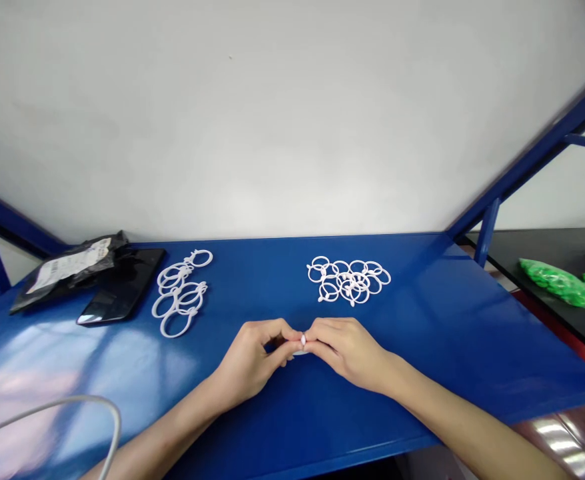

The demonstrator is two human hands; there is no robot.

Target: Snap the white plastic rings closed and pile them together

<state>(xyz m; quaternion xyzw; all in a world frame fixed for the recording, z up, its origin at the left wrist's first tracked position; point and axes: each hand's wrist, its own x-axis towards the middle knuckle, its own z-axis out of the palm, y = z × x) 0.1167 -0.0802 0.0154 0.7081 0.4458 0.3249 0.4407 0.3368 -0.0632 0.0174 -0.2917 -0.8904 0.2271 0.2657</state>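
Note:
Near the middle of the blue table, my left hand point(255, 357) and my right hand point(347, 350) meet fingertip to fingertip. Between them they pinch a white plastic ring point(303, 341); its small end piece shows at the fingertips, and most of its hoop is hidden behind the fingers. Beyond my right hand lies a cluster of overlapping white rings point(348, 280), each with a small knob or eyelet. A second group of white rings point(176, 325) rests to the left, past my left hand, some bunched together at their knobs.
A black phone point(122, 287) and a black plastic package with a white label point(72, 267) lie at the back left. A grey cable point(72, 400) curves across the front left. Blue frame bars flank the table point(262, 267). Right, a bag of green pieces point(562, 283) sits on a dark surface.

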